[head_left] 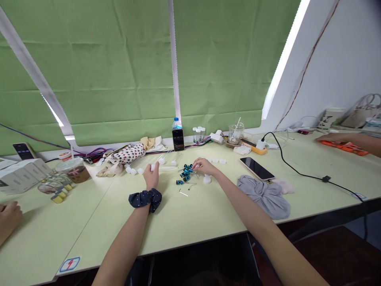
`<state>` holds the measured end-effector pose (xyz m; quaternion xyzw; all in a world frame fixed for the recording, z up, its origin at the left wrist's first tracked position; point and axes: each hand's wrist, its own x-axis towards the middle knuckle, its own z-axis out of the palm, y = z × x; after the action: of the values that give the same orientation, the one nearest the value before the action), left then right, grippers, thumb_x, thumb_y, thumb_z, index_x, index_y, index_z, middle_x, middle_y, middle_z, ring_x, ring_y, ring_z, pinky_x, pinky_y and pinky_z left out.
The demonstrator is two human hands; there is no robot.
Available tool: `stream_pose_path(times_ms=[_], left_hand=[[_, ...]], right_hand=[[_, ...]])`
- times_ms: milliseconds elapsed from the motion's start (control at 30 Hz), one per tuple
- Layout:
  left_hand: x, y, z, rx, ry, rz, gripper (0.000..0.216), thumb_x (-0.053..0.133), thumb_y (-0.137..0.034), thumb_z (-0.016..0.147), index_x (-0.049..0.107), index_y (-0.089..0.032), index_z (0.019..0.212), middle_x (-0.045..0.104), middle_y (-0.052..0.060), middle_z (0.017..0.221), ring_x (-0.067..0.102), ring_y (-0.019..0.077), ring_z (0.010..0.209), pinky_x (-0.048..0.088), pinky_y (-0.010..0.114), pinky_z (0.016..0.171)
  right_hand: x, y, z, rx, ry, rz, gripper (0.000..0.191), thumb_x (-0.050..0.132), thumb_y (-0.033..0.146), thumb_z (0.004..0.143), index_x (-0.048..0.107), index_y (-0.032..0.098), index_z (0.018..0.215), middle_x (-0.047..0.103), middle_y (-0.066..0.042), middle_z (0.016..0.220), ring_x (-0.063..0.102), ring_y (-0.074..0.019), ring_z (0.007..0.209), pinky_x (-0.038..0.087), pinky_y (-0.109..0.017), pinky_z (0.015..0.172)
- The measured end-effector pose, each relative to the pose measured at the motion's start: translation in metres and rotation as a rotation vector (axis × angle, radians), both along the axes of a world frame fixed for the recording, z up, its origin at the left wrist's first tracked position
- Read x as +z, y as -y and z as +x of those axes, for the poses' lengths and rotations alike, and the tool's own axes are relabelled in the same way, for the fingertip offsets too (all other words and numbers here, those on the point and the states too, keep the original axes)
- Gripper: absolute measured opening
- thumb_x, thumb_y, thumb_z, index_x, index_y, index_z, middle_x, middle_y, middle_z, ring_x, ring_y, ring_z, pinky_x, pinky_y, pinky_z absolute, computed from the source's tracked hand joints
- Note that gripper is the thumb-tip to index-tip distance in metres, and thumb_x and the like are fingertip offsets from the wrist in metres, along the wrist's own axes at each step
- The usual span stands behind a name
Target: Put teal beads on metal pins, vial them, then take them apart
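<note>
Tube [168, 167] in left hand [151, 176] points rightward, long axis running sideways.

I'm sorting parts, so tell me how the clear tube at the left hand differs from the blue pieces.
The clear tube is long and see-through; the blue pieces are short, blue and black. The tube is in the left hand; most of the blue pieces lie loosely clustered on the table, by the right hand. Both are in front of the person.
</note>
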<state>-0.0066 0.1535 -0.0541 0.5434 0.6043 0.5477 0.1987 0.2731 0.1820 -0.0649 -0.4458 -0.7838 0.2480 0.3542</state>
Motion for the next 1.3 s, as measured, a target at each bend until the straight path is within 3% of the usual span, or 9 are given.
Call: stream_pose_path(times_ms=[167,233,367,533,700,1033,1167,1233,1300], left_hand=[[-0.009,-0.010,-0.009,0.144,-0.141,0.166,0.030,0.048,-0.048,0.083,0.055,-0.019,0.090,0.051,-0.002,0.067,0.047,0.0143,0.064,0.039,0.028,0.064],[-0.016,-0.016,-0.013,0.151,-0.161,0.200,0.032,0.047,-0.047,0.083,0.053,-0.019,0.097,0.053,-0.001,0.071,0.050,0.0147,0.065,0.040,0.028,0.065],[-0.030,-0.029,-0.020,0.125,-0.224,0.203,0.032,0.057,-0.042,0.077,0.048,-0.019,0.096,0.058,0.002,0.083,0.055,0.0173,0.075,0.043,0.030,0.070],[-0.042,-0.037,-0.023,0.110,-0.469,0.142,0.017,0.059,-0.032,0.072,0.049,-0.020,0.080,0.055,0.004,0.085,0.053,0.0234,0.087,0.042,0.037,0.080],[-0.050,-0.043,-0.023,0.090,-0.537,0.158,0.006,0.054,-0.018,0.071,0.056,-0.019,0.077,0.054,0.008,0.091,0.050,0.0266,0.097,0.041,0.041,0.089],[-0.058,-0.045,-0.018,-0.059,-0.627,0.191,0.026,0.049,-0.016,0.078,0.061,-0.015,0.101,0.047,0.015,0.122,0.042,0.0284,0.120,0.036,0.047,0.102],[-0.058,-0.035,-0.010,-0.072,-0.749,0.220,0.037,0.049,-0.026,0.083,0.055,-0.015,0.117,0.038,0.017,0.135,0.031,0.0320,0.130,0.031,0.050,0.105],[-0.055,-0.028,-0.004,-0.060,-0.811,0.201,0.043,0.045,-0.032,0.086,0.050,-0.016,0.125,0.033,0.017,0.142,0.023,0.0335,0.135,0.028,0.054,0.106],[-0.051,-0.020,0.002,-0.090,-0.871,0.186,0.045,0.040,-0.036,0.089,0.045,-0.022,0.132,0.027,0.012,0.148,0.018,0.0330,0.137,0.021,0.058,0.106]], right_hand=[[0.005,-0.001,0.018,0.094,0.051,-0.092,0.037,0.069,0.016,0.064,0.064,0.019,0.100,0.064,-0.002,0.092,0.056,-0.0105,0.067,0.044,-0.023,0.064],[0.006,-0.003,0.027,0.062,0.046,-0.086,0.037,0.070,0.019,0.063,0.063,0.019,0.100,0.064,-0.002,0.091,0.056,-0.0098,0.064,0.044,-0.022,0.063],[0.004,-0.013,0.047,-0.274,-0.081,-0.038,0.022,0.068,0.030,0.064,0.064,0.016,0.081,0.066,-0.004,0.082,0.058,-0.0119,0.063,0.044,-0.023,0.059],[-0.005,-0.024,0.079,-0.792,-0.164,0.001,0.022,0.065,0.036,0.066,0.060,0.016,0.070,0.065,-0.005,0.071,0.059,-0.0168,0.065,0.043,-0.026,0.061],[-0.016,-0.022,0.100,-1.119,0.049,0.028,0.019,0.058,0.029,0.073,0.059,0.015,0.087,0.064,-0.010,0.088,0.057,-0.0229,0.088,0.041,-0.030,0.076],[-0.022,-0.018,0.098,-1.236,0.041,-0.190,0.035,0.050,0.019,0.078,0.051,0.017,0.112,0.058,-0.015,0.107,0.049,-0.0296,0.108,0.040,-0.039,0.084],[-0.024,-0.016,0.099,-1.285,0.030,-0.248,0.040,0.048,0.018,0.079,0.050,0.020,0.119,0.056,-0.016,0.113,0.047,-0.0311,0.112,0.038,-0.044,0.087],[-0.025,-0.019,0.093,-1.270,0.057,-0.232,0.038,0.047,0.020,0.081,0.052,0.018,0.118,0.057,-0.018,0.112,0.045,-0.0327,0.115,0.034,-0.050,0.091],[-0.024,-0.026,0.079,-1.195,0.160,-0.093,0.037,0.044,0.022,0.083,0.051,0.018,0.120,0.055,-0.017,0.117,0.038,-0.0318,0.121,0.028,-0.054,0.095]])
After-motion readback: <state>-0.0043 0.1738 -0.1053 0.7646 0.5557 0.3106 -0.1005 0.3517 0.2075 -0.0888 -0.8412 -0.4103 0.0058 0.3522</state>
